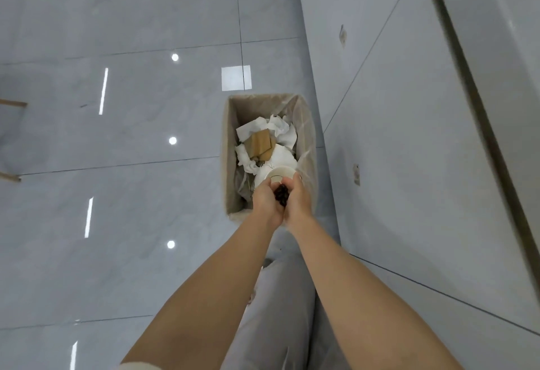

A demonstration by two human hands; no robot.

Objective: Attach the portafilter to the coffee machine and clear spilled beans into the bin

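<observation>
A rectangular beige bin point(230, 124) with a clear liner stands on the grey tiled floor. Inside lie crumpled white paper, a brown cardboard piece and a white paper cup point(280, 173). My left hand point(265, 200) and my right hand point(297, 200) are pressed side by side into one cup over the near end of the bin. A small heap of dark coffee beans point(281, 194) rests between the palms. The portafilter and the coffee machine are out of view.
A grey counter front point(409, 165) rises right of the bin, close to its right wall. Glossy floor tiles point(131, 165) with ceiling-light reflections spread to the left. Wooden furniture legs point(11, 103) show at the far left edge. My grey trouser leg hangs below the arms.
</observation>
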